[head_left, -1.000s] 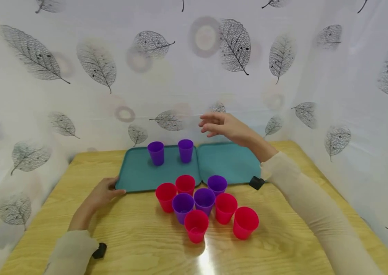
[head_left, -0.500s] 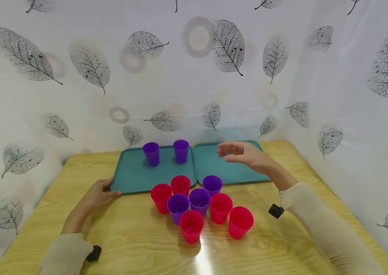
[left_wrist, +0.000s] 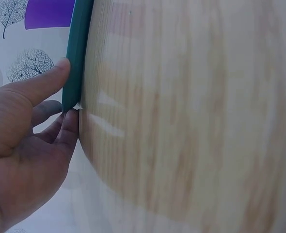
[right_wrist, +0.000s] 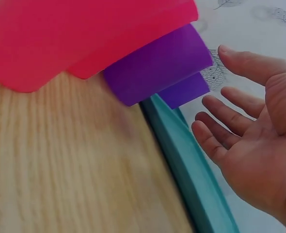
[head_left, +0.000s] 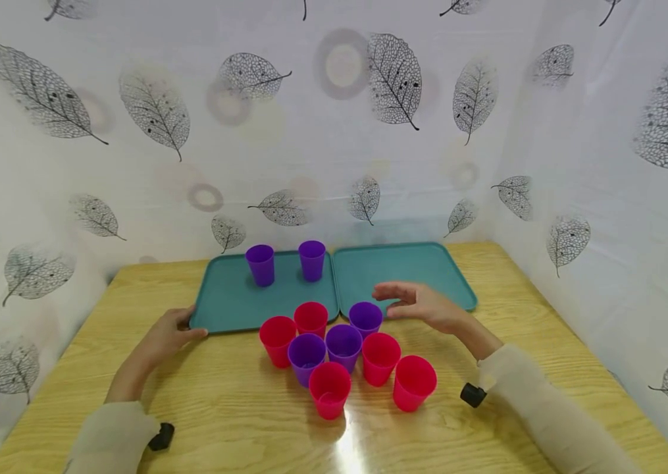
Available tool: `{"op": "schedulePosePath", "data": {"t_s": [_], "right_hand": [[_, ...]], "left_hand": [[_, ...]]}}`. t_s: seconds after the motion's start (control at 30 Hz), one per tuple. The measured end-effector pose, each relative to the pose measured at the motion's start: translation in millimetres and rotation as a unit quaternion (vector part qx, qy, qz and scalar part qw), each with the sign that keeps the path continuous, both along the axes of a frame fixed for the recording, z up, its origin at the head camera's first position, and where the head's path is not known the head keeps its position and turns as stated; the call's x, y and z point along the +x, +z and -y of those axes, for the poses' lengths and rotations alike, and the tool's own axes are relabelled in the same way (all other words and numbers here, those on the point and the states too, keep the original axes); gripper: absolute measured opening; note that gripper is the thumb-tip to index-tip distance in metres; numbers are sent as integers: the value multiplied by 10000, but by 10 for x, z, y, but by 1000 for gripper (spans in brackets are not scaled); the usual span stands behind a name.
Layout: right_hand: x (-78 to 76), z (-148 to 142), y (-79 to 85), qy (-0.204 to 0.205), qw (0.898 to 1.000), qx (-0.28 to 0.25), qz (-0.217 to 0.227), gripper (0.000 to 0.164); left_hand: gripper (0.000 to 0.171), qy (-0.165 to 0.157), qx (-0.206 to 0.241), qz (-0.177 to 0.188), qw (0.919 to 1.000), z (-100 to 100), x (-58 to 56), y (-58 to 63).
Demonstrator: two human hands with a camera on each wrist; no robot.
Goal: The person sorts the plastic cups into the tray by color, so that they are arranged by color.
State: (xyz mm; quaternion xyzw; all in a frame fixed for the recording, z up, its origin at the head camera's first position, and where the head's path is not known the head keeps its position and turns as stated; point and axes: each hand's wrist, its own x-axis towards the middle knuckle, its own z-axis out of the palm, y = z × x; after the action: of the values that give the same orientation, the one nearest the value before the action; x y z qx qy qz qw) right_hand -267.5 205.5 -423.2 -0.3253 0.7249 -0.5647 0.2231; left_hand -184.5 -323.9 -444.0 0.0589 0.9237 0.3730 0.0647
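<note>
My left hand [head_left: 166, 337] holds the near left corner of the left teal tray [head_left: 221, 309]. In the left wrist view the thumb lies along the tray rim [left_wrist: 75, 53] and the fingertips meet its corner. Two purple cups, a left one [head_left: 260, 266] and a right one [head_left: 312, 261], stand upright on that tray. My right hand [head_left: 422, 306] hovers over the near edge of the right teal tray [head_left: 405, 263], fingers spread and holding nothing. Just left of its fingertips is a purple cup [head_left: 366, 318], apart from them in the right wrist view.
In front of the trays, red cups [head_left: 330, 390] and purple cups [head_left: 307, 359] stand close together on the wooden table [head_left: 221, 408]. A red cup [head_left: 414, 383] is at the cluster's right end. A leaf-printed curtain [head_left: 310, 131] encloses the back and sides.
My right hand has come down and towards me, from above the trays to beside the nearest purple cup. The left hand keeps its place on the tray. The head view has shifted slightly.
</note>
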Motion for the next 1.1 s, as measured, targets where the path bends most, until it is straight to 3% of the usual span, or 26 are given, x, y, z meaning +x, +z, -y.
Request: {"op": "schedulePosePath", "data": {"t_s": [0.43, 0.73, 1.1], "right_hand": [[30, 128, -189, 446, 9981, -99, 411, 69], [-12, 260, -205, 836, 9951, -267, 453, 63], [-12, 270, -159, 838, 9941, -308, 610, 70]], "left_hand": [[75, -58, 38, -14, 10000, -2, -10, -33], [76, 1, -19, -7, 10000, 48, 30, 21], [75, -54, -2, -94, 9999, 13, -12, -13]]}}
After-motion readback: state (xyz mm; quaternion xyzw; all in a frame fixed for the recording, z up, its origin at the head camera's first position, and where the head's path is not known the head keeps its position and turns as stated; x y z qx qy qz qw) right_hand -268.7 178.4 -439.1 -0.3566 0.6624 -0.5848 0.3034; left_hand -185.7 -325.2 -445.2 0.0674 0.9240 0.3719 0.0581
